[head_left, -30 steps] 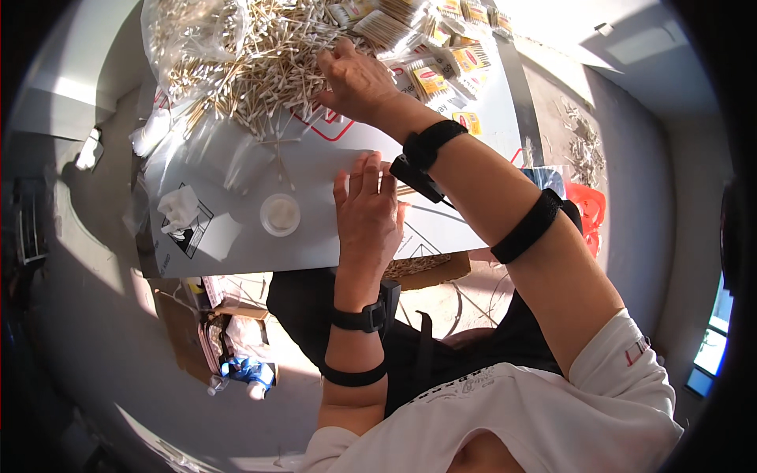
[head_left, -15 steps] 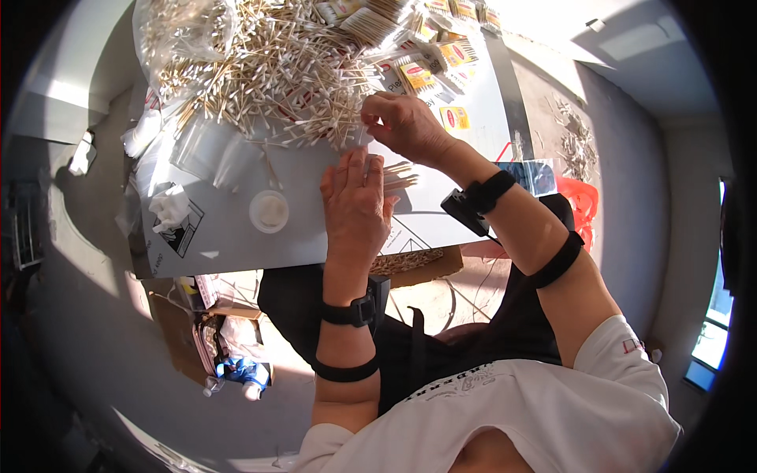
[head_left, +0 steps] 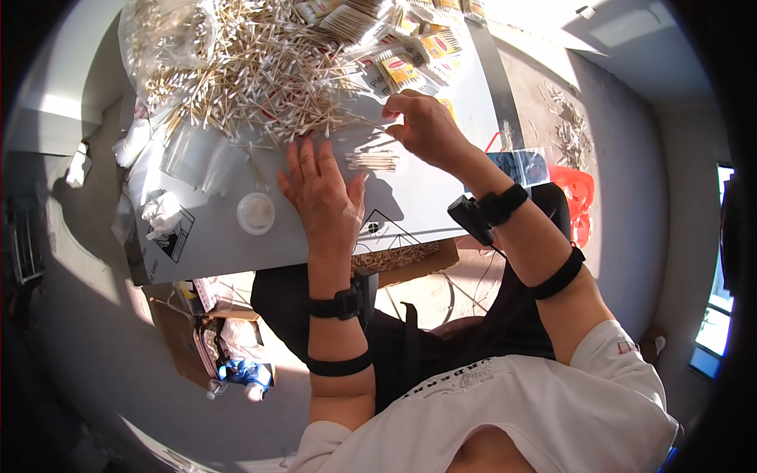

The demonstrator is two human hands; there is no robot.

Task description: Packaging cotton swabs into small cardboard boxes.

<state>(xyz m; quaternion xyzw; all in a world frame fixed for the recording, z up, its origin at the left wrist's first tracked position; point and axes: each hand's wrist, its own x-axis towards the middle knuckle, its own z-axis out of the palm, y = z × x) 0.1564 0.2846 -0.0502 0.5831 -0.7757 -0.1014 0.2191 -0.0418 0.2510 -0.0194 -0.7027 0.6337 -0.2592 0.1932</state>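
A big loose heap of cotton swabs (head_left: pixel 260 71) covers the far left of the grey table. At its near edge my left hand (head_left: pixel 322 189) lies with fingers spread, fingertips touching the outermost swabs. My right hand (head_left: pixel 430 132) is to the right, thumb and finger pinched; a single cotton swab appears to stick out leftward from them. Between the hands, a small row of cotton swabs (head_left: pixel 372 162) lies side by side on the table. Filled swab packets with yellow labels (head_left: pixel 400 69) lie beyond my right hand.
On the table's left side are a small round white tub (head_left: pixel 255 214), clear plastic bags (head_left: pixel 193 162) and a crumpled white tissue (head_left: pixel 162 213). A cardboard box of swabs (head_left: pixel 410 264) sits below the near edge. A red bag (head_left: pixel 572 201) hangs at the right.
My left hand has moved left and its fingers have spread. My right hand has shifted right, away from it. The small row of swabs is now uncovered between them.
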